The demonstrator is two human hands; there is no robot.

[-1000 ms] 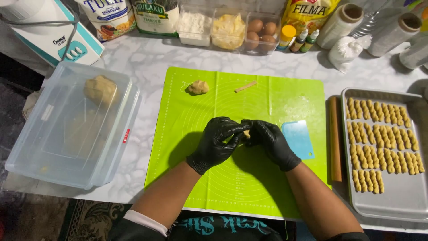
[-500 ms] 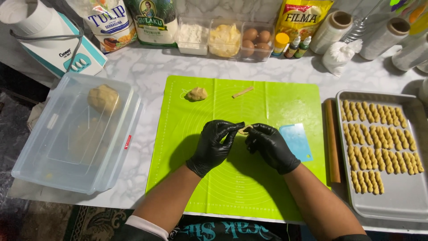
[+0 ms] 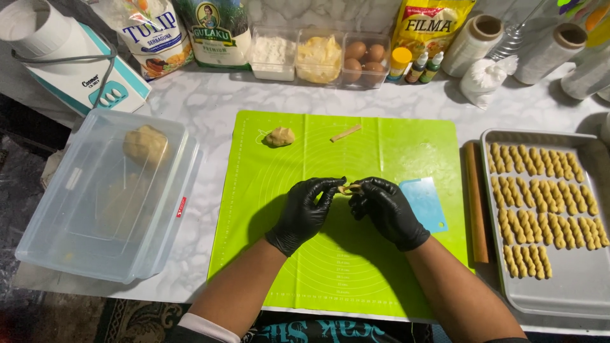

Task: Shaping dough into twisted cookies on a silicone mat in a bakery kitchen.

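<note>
Head view: the left hand [image 3: 304, 215] and right hand [image 3: 387, 209], both in black gloves, met over the centre of the green mat [image 3: 381, 146]. Each grip pinched one end of a small dough strip [image 3: 348, 188], held clear of the mat, apparently for twisting. A dough lump [image 3: 279, 136] lay at 11 o'clock; the tray [image 3: 572, 286] of twisted pieces stood at 3 o'clock on the table [image 3: 216, 101], within reach.

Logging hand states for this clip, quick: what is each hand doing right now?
Left hand: fingers pinched on one end of a small dough piece.
Right hand: pinched on the other end of the same piece, above the green mat.
</note>
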